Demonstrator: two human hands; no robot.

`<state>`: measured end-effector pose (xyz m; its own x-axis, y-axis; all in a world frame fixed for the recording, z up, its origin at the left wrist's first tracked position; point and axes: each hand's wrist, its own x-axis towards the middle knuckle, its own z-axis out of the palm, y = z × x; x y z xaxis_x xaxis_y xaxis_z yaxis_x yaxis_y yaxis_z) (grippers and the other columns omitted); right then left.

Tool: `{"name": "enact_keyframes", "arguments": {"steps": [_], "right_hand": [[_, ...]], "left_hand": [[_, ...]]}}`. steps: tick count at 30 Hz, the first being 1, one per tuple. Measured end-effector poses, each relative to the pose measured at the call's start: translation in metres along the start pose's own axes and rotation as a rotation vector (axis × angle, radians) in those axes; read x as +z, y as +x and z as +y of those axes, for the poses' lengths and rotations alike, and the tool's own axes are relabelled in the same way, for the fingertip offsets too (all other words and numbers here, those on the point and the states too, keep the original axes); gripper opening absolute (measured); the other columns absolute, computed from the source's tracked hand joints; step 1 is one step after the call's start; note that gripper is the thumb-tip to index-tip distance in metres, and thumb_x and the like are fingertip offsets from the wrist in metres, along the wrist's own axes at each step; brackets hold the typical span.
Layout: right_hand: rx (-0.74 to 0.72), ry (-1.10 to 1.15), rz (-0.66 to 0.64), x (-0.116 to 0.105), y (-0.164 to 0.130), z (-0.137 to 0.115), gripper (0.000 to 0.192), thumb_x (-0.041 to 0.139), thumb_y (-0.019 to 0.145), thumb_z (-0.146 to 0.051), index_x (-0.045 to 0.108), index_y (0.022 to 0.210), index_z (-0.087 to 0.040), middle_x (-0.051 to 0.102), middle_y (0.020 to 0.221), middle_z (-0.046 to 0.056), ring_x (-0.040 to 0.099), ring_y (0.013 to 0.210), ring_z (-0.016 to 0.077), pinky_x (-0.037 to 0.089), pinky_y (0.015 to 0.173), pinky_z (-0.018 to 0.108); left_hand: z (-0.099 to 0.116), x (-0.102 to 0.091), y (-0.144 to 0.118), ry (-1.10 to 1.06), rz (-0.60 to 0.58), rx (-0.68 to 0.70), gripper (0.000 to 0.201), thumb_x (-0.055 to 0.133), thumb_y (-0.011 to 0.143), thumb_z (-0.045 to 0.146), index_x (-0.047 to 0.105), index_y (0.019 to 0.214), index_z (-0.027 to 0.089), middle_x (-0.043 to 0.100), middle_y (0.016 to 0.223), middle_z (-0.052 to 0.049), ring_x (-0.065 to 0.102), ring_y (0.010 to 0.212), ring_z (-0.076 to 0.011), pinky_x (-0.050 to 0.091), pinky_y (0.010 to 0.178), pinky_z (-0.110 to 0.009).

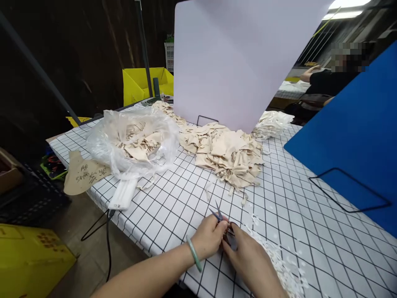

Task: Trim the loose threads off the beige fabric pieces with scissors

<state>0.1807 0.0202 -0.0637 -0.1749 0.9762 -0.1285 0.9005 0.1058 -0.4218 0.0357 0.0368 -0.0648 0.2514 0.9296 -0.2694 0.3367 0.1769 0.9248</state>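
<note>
Small scissors (218,212) point away from me, their blades slightly apart. My right hand (252,258) has its fingers curled at the scissors' dark handles. Closed up against it, my left hand (211,238) wears a green bangle (194,253) at the wrist. Whatever its fingers pinch, if anything, is hidden by the thumb and the scissors. Beyond both hands lies a loose heap of beige fabric pieces (231,153), with a few narrow strips trailing toward me. Small white scraps (287,265) are scattered beside my right hand.
The table has a white checked cloth (173,207). A clear plastic bag (102,136) of beige pieces stands left, near a white power strip (124,194) and a brown paper pattern (83,174). A white panel (232,62) and blue panel (350,124) stand upright. Another person sits behind.
</note>
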Motion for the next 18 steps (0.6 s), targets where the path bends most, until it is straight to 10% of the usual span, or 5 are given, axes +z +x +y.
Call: {"name": "enact_keyframes", "arguments": {"steps": [6,10,18], "right_hand": [[0.022,0.009,-0.084,-0.033,-0.028,0.023,0.021,0.052,0.087,-0.041,0.062,0.077,-0.025,0.073,0.077,0.006,0.068,0.065,0.0248,0.046,0.055,0.032],[-0.138,0.152,-0.024,-0.046,0.023,-0.004,0.031,0.044,0.094,-0.043,0.062,0.08,-0.022,0.069,0.072,0.003,0.064,0.065,0.0198,0.046,0.06,0.03],[-0.43,0.124,0.054,-0.031,0.18,-0.128,0.019,0.052,0.09,-0.017,0.068,0.098,-0.014,0.069,0.09,0.01,0.063,0.084,0.0204,0.048,0.08,0.035]], "left_hand": [[0.011,-0.002,-0.001,0.311,-0.099,0.009,0.036,0.056,0.089,0.045,0.061,0.065,0.018,0.066,0.068,-0.007,0.067,0.078,-0.0258,0.052,0.079,-0.038],[0.02,-0.031,-0.008,0.519,-0.024,0.015,0.033,0.06,0.086,0.039,0.059,0.06,0.018,0.067,0.071,-0.01,0.068,0.087,-0.0324,0.051,0.083,-0.044],[0.02,-0.173,-0.025,0.685,0.437,0.014,0.017,0.057,0.093,0.027,0.07,0.101,0.017,0.069,0.11,-0.01,0.065,0.107,-0.0238,0.053,0.094,-0.037]]}}
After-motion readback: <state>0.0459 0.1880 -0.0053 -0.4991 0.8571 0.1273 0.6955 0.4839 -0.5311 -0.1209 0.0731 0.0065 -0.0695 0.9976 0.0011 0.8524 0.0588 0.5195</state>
